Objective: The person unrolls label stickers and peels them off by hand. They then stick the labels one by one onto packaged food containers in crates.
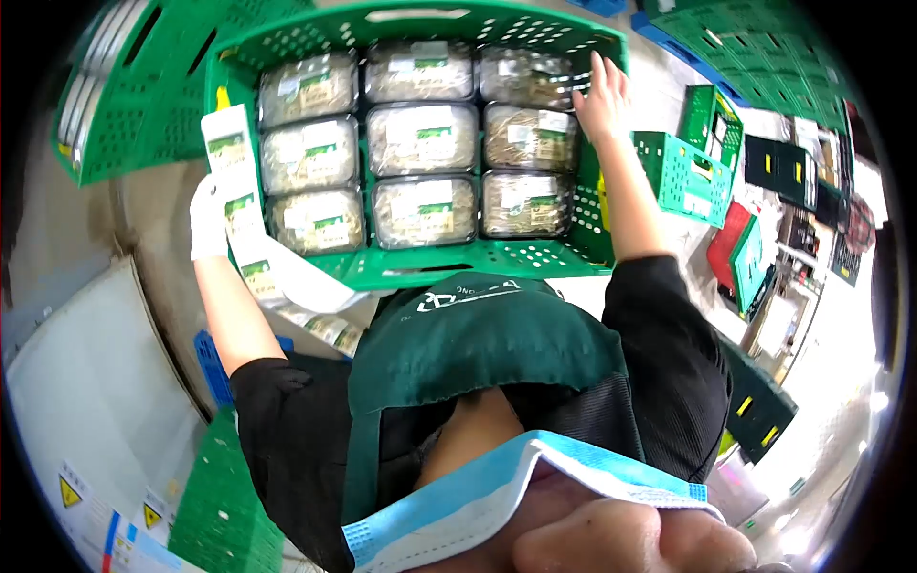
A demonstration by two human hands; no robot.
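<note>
A green plastic crate (420, 265) in front of me holds several film-wrapped trays (420, 137) in rows, with pale, stringy-looking contents and green-and-white labels. My left hand (207, 218), in a white glove, is at the crate's left side, closed on the edge of a long strip of labels (239, 205). The strip runs down the left wall and curls below the crate's near corner. My right hand (604, 100), bare, is at the right wall beside the far right tray (526, 76), fingers stretched out. Whether its fingertips touch the tray I cannot tell.
Green crates (143, 95) stand at the far left, and more (764, 57) are stacked at the far right. A light green crate (683, 180) and black crates (781, 172) lie to the right. A white panel with warning signs (95, 363) is at the lower left.
</note>
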